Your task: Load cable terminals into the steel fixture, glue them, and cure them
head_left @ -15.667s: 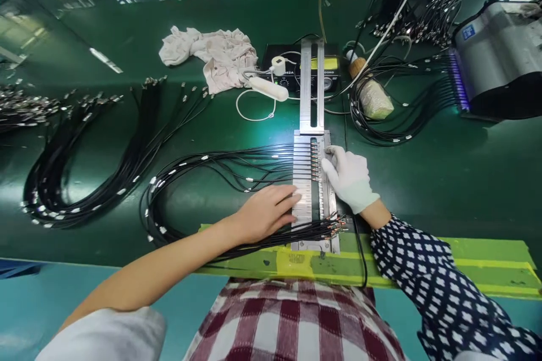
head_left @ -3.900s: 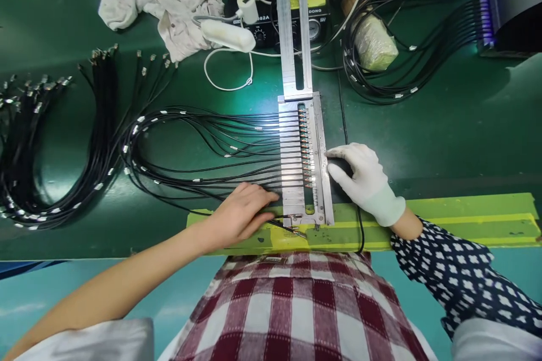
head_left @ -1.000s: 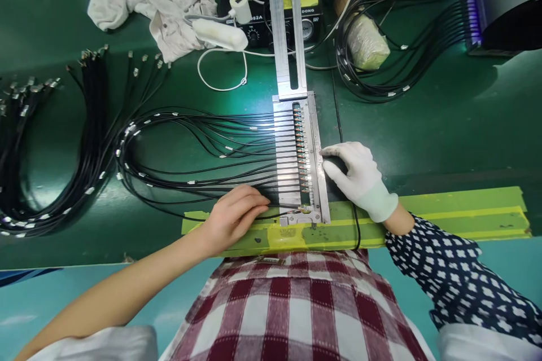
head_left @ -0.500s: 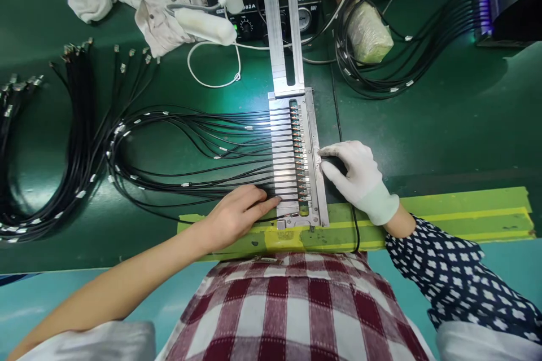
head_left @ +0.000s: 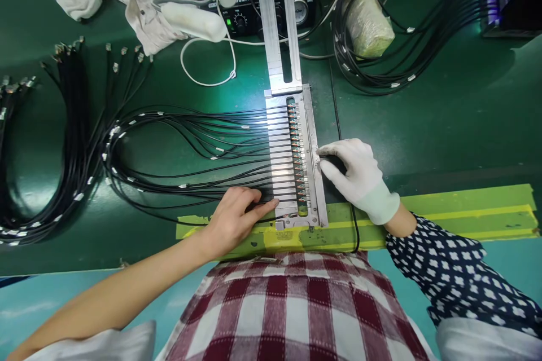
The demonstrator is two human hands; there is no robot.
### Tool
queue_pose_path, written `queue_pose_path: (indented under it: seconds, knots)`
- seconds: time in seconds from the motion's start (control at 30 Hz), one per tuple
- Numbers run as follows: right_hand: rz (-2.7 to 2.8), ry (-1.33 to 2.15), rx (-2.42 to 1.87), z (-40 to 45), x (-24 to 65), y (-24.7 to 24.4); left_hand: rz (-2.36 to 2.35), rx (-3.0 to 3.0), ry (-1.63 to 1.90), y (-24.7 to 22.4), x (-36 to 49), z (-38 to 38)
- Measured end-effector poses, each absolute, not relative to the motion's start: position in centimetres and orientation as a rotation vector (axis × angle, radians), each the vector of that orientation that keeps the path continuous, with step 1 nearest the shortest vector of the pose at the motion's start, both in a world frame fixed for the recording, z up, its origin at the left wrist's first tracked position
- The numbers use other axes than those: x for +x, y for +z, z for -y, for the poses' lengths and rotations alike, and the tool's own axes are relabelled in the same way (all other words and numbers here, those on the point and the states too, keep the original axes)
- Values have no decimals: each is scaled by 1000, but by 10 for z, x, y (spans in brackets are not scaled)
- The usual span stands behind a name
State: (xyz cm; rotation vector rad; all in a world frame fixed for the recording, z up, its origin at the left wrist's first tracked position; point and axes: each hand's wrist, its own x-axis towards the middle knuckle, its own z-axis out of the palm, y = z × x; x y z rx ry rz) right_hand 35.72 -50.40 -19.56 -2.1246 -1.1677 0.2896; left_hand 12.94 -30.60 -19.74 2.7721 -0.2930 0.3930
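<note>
A metal fixture [head_left: 282, 169] lies in front of me, with a row of black cables [head_left: 203, 172] laid side by side across it. Their metal-tipped ends line up along a slot near its right side. My bare left hand [head_left: 237, 217] is at the fixture's lower left edge, its fingers closed on a black cable, the thumb tip resting on the plate; the fingers partly hide the grip. On the opposite side, my right hand [head_left: 358, 175], in a white glove, pinches the fixture's right edge bar between thumb and forefinger.
Cable bundles [head_left: 76, 118] lie at left. Behind are crumpled cloth gloves [head_left: 148, 0], a black control box [head_left: 241, 20] and a slotted metal rail [head_left: 271, 28] meeting the fixture. A cable coil surrounds a wrapped block [head_left: 370, 31] at back right. Yellow-green tape [head_left: 466, 211] lines the front edge.
The view has shifted slightly, so the back of the bench appears a little further left and higher. Both hands keep nearly the same place on the cable and fixture.
</note>
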Motion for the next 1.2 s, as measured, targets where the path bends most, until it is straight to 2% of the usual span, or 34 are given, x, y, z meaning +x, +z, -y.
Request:
queue_pose_path:
  seconds: [0.13, 0.37, 0.57, 1.2]
  knots:
    - [1176, 256, -2140, 503, 357, -196, 279, 2864, 384, -192, 126, 309]
    - [1237, 240, -2060, 513, 352, -197, 188, 2666, 183, -187, 111, 318]
    - [1218, 241, -2092, 512, 350, -197, 216, 2501, 295, -190, 113, 318]
    - [1190, 265, -2105, 512, 351, -196, 254, 2571, 133, -183, 136, 320]
